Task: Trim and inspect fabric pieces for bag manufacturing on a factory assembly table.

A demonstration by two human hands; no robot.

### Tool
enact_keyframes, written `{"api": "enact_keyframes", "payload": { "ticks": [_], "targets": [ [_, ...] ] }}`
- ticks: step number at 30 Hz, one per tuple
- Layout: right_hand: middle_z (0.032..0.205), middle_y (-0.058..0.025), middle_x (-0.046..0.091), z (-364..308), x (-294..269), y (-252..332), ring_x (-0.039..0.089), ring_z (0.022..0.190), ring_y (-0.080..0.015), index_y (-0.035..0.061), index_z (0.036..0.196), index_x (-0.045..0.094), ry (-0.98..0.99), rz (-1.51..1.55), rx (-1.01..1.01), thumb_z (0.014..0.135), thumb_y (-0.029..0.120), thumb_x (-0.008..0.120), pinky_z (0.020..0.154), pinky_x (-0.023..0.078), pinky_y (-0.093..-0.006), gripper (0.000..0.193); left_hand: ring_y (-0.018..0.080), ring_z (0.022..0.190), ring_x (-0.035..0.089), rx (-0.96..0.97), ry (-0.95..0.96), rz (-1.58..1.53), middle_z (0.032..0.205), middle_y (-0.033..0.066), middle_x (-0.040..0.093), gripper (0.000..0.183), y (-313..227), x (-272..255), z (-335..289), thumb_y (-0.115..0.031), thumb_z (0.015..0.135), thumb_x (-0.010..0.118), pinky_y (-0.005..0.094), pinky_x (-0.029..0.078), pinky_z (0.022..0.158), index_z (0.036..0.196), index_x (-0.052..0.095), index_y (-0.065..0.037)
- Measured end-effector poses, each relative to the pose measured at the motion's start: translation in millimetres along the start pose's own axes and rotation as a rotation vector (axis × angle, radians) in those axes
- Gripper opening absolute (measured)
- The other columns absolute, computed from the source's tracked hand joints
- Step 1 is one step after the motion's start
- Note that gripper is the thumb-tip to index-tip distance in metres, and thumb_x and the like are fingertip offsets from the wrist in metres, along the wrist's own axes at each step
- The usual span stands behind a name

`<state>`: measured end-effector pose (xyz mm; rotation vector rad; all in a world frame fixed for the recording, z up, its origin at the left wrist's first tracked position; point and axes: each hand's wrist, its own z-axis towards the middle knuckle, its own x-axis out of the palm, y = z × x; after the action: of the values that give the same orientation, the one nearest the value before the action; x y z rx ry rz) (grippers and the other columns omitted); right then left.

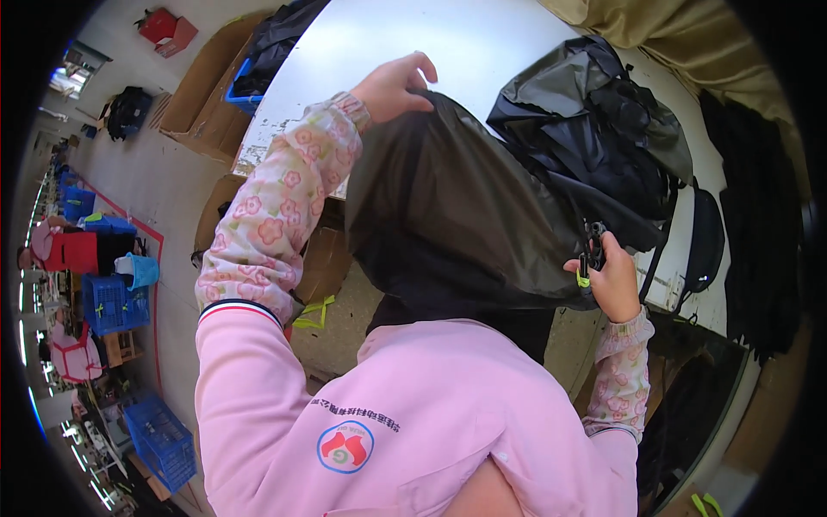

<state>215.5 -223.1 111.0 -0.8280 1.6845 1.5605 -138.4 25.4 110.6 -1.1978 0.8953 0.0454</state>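
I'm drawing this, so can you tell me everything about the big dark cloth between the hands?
The big dark cloth looks thin, smooth and shiny, brownish grey with black parts. It spreads, creased, from the white table toward the lap. The left hand touches its top corner; the right hand, at its right end, holds a black fitting with a yellow-green tag. I can't tell if it joins the dark pile beside it.

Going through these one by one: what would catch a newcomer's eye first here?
Probably the pink top filling the lower middle, with its flower-patterned sleeve reaching up on the left. Next comes the big dark sheet of material at the centre, the left hand at its top edge and the right hand holding a small black item at its right side.
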Motion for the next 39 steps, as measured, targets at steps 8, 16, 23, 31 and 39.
{"api": "enact_keyframes", "payload": {
  "ticks": [8,16,23,31,39],
  "targets": [
    [0.079,-0.0074,0.062,-58.3,33.2,-63.9,0.062,0.070,-0.0282,0.0030,0.090,0.051,-0.134,0.170,0.210,0.068,0.004,0.080,0.064,0.049,-0.0382,0.036,0.0323,0.105,0.057,0.423,-0.465,0.561,0.107,0.0115,0.062,0.032,-35.3,69.4,-6.6,-0.008,0.076,0.073,0.0383,0.046,0.090,0.105,0.060,-0.008],
    [0.085,-0.0094,0.064,-88.1,70.3,-50.9,0.060,0.078,-0.0305,0.0048,0.095,0.057,-0.171,0.211,0.117,0.066,-0.006,0.072,0.068,0.047,-0.0401,0.035,0.0283,0.091,0.056,0.083,-0.685,0.359,0.095,0.0106,0.060,0.015,-9.9,90.0,-149.2,-0.003,0.077,0.070,0.0363,0.044,0.082,0.090,0.063,-0.005],
    [0.095,-0.0115,0.059,-72.1,115.3,-35.0,0.053,0.086,-0.0331,0.0050,0.096,0.056,-0.214,0.091,-0.191,0.068,0.000,0.068,0.076,0.040,-0.0403,0.031,0.0285,0.088,0.056,0.072,-0.617,0.294,0.090,0.0100,0.059,0.019,-23.3,144.2,-204.2,0.000,0.073,0.071,0.0377,0.044,0.078,0.088,0.062,-0.006],
    [0.081,-0.0133,0.059,-55.4,105.3,-28.7,0.058,0.076,-0.0301,0.0018,0.093,0.052,-0.209,0.201,-0.012,0.074,0.000,0.067,0.068,0.047,-0.0409,0.024,0.0292,0.115,0.047,0.467,-0.033,0.206,0.114,0.0090,0.053,0.030,-63.6,226.1,-133.1,-0.014,0.074,0.072,0.0434,0.034,0.099,0.102,0.062,-0.011],
    [0.079,-0.0014,0.057,-42.9,31.7,-11.0,0.053,0.070,-0.0085,0.0038,0.089,0.051,0.053,0.666,0.160,0.075,0.004,0.076,0.066,0.043,-0.0229,0.029,0.0174,0.075,0.058,0.235,0.319,-0.307,0.076,0.0032,0.060,0.012,-79.6,204.9,-76.5,-0.012,0.079,0.070,0.0319,0.046,0.071,0.088,0.066,-0.007]
  ]
}}
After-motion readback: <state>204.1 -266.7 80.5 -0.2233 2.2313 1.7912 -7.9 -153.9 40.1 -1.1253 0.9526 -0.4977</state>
